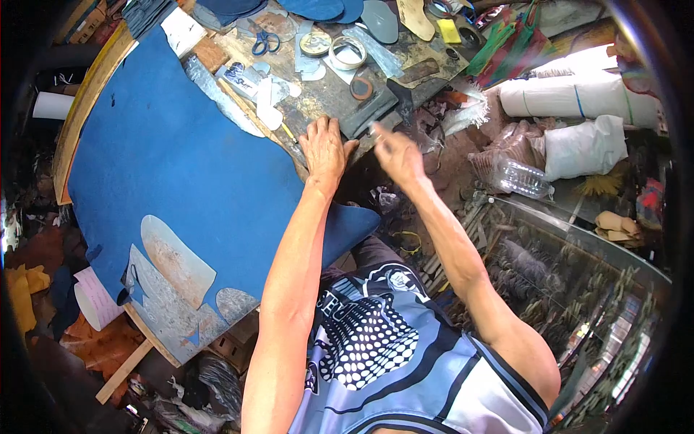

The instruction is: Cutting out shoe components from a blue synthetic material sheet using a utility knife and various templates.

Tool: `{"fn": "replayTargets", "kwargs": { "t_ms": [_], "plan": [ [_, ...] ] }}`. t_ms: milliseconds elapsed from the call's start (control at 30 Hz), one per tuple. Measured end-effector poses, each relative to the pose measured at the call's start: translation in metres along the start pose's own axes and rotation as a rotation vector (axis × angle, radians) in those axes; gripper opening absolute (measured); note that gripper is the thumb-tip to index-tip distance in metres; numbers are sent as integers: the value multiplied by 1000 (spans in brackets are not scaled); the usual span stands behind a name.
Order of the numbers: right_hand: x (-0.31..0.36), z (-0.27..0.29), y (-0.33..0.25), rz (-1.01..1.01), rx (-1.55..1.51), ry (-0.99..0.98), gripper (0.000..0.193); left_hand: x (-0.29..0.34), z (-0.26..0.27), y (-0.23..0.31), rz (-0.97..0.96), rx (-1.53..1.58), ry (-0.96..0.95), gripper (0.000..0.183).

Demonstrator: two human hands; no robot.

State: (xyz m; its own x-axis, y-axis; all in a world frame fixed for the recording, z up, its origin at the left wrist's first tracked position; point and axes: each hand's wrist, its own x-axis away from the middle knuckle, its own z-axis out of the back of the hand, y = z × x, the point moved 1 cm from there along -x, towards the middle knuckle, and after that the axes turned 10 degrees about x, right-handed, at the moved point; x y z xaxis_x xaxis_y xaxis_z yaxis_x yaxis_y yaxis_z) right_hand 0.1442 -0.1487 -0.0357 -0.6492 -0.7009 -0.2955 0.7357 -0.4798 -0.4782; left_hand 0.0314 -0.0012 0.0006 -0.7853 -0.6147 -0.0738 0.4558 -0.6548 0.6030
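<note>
My left hand (325, 153) lies on the near edge of a worn workbench (312, 107), palm down, fingers stretched out flat. Just right of it, a dark, flat slab (367, 116) rests at the bench's edge. My right hand (399, 155) is beside the slab's near end, smeared by motion. Its fingers are closed, with a small pale tip (372, 129) showing; what this belongs to is too blurred to name. A large blue sheet (181, 152), like leather, spreads left of my hands. Shapes cut out of its lower part reveal a grey board (177, 257).
On the bench are blue-handled scissors (265, 43), tape rolls (347, 53), pale pattern pieces (269, 108) and a round brown-rimmed object (361, 88). Blue sole-shaped pieces (312, 7) lie at the far edge. White rolls (578, 98) and a clear plastic bottle (522, 179) are at right.
</note>
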Motion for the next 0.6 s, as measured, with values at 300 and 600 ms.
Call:
{"fn": "replayTargets", "kwargs": {
  "t_ms": [300,600],
  "plan": [
    [7,11,-29,-25,-18,-185,33,2,-1,-3,-34,-10,38,60],
    [-6,10,-6,-140,16,-99,32,1,0,-2,-24,3,24,61]
  ]
}}
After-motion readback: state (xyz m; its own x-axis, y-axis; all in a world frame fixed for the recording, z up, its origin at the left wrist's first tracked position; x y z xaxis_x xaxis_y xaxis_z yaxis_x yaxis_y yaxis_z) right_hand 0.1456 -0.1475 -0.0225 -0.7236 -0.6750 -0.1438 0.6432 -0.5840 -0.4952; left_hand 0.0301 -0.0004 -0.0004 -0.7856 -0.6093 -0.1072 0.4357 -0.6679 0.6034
